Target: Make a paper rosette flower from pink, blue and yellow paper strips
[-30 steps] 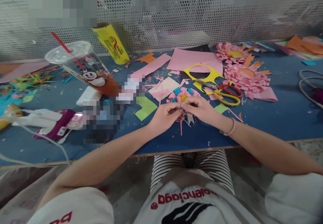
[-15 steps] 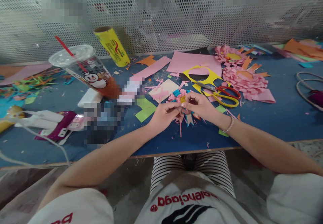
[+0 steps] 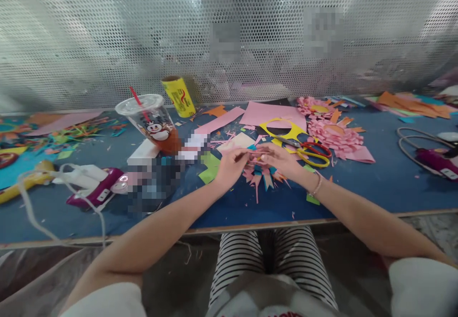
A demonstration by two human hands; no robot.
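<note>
Both of my hands meet over a small pink and blue paper rosette (image 3: 266, 178) near the middle of the table. My left hand (image 3: 231, 165) has its fingers closed at the rosette's upper left edge, on a bit of pink paper. Bent over the rosette's top, my right hand (image 3: 281, 159) has its fingertips close to the left ones; what they pinch is too small to make out. Red and yellow scissors (image 3: 313, 152) lie just right of the hands, partly over a yellow sheet with round holes (image 3: 298, 127). A cream paper piece (image 3: 238, 141) lies behind my left hand.
A drink cup (image 3: 155, 125) and a yellow tube (image 3: 180, 98) stand at the back left. Pink paper flowers (image 3: 334, 137) lie right of the scissors. Purple power strips (image 3: 93, 194) with cables sit at both sides. A perforated metal screen (image 3: 261, 35) runs behind the blue table (image 3: 358, 188).
The view has tilted up and shifted left. My right hand has spread further over the rosette's top, and my left fingers have come up to its upper edge.
</note>
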